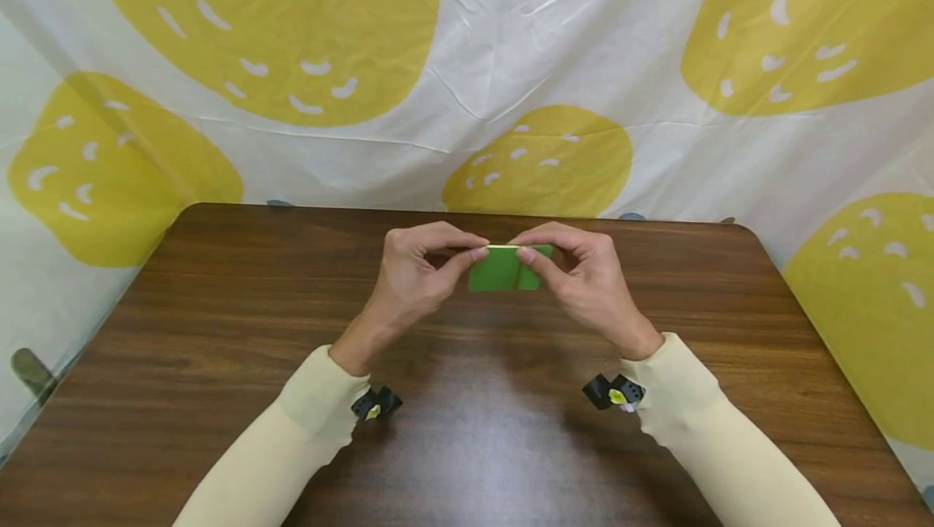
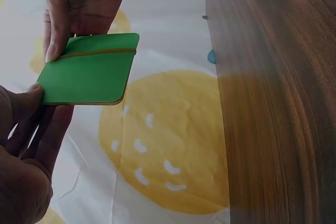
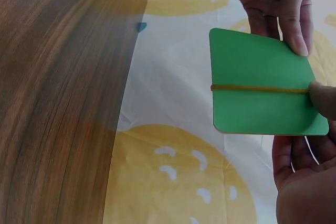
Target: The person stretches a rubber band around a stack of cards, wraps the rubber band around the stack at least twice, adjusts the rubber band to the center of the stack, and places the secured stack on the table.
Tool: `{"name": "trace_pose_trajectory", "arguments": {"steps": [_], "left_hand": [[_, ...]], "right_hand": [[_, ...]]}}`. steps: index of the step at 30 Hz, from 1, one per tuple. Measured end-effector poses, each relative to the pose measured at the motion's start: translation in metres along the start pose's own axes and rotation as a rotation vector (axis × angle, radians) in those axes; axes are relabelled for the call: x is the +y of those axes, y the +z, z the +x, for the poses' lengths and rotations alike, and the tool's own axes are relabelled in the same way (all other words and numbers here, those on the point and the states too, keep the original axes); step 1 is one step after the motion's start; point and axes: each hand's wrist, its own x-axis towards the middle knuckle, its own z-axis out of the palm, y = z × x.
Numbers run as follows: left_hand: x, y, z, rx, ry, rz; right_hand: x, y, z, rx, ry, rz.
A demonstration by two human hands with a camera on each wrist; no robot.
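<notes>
Green, flat and round-cornered, the card-like piece is held above the wooden bench, a thin yellowish-brown band crossing its face. My left grip and my right grip are each narrowed to its thickness, pinching it between thumb and fingers near the upper edge.

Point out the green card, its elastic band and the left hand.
Green card (image 3: 262, 110): right wrist view, face below the band.
Elastic band (image 3: 260, 88): right wrist view, middle of its strip.
Left hand (image 1: 418, 276): head view, middle of the hand.
</notes>
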Motion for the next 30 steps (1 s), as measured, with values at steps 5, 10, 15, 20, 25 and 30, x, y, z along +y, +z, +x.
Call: {"name": "trace_pose_trajectory", "arguments": {"steps": [5,10,15,20,25,30], "left_hand": [[0.0002,0.0006,-0.0003,-0.01,0.012,0.006],[-0.0005,0.0003,-0.0008,-0.011,0.01,0.01],[0.0,-0.0005,-0.0007,-0.012,0.003,-0.001],[0.0018,-0.0003,-0.0003,-0.007,-0.003,-0.001],[0.0018,0.0007,0.0,-0.007,-0.002,-0.005],[0.0024,0.0014,0.0012,-0.01,0.008,-0.004]], "right_hand": [[-0.001,0.0009,0.0009,0.016,-0.02,-0.037],[-0.0019,0.0019,0.0015,-0.008,-0.027,-0.019],[-0.003,0.0005,0.0008,0.003,-0.001,-0.009],[-0.003,-0.0026,0.0008,0.036,0.034,0.01],[-0.0026,-0.0027,0.0008,0.021,0.025,0.016],[-0.0027,-0.0009,0.0011,-0.019,-0.014,0.034]]}}
